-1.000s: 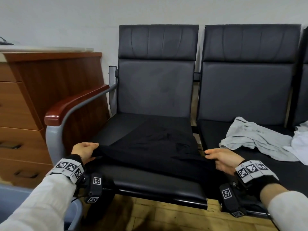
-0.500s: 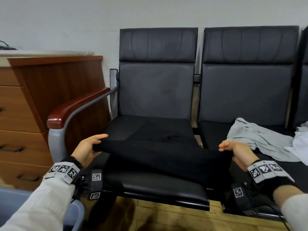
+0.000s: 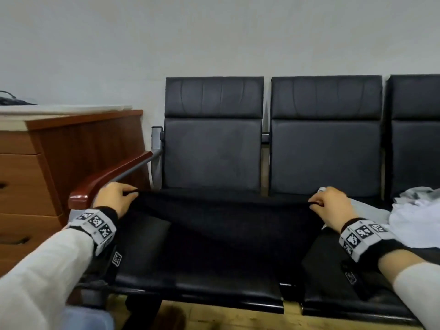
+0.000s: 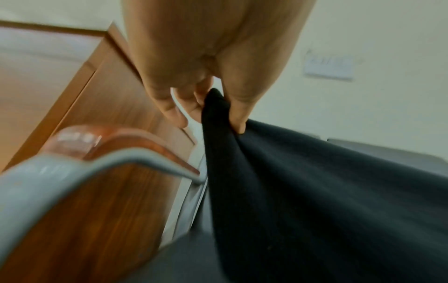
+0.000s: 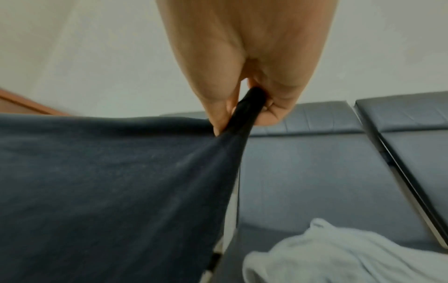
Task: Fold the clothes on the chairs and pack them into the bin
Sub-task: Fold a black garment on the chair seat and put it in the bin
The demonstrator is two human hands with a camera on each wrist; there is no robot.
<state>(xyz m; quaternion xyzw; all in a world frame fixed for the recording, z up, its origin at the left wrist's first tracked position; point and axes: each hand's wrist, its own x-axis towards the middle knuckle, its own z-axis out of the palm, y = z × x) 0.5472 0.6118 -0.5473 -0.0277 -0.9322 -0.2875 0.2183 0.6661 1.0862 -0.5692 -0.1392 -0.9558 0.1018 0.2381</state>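
Since the earlier frames, the black garment (image 3: 221, 225) has been lifted higher off the seat, and both hands have been raised and moved further apart, so the cloth is now stretched between them at the level of the seat backs' lower edge. The upper edge of the garment is held almost straight and level, while the rest hangs down over the front of the left chair (image 3: 212, 160) and hides most of its seat.

The left hand (image 3: 114, 198) is closed on the left corner of the garment: in the left wrist view the cloth is pinched between the thumb and the curled fingers (image 4: 184, 107). This hand is held just beside the wooden armrest (image 3: 107, 177). The right hand (image 3: 331, 206) is closed in the same way on the right corner, and the fabric is seen squeezed between thumb and fingers in the right wrist view. This hand is above the gap between the left chair and the middle chair (image 3: 326, 158).

On the seat of the middle chair, to the right of the right hand, a light grey garment (image 5: 339, 256) is lying crumpled, and a white garment (image 3: 419, 220) is lying just beside it. A wooden cabinet (image 3: 71, 158) is standing left of the armrest. A blue-grey object, perhaps the bin, is seen only in part at the lower left of the head view.
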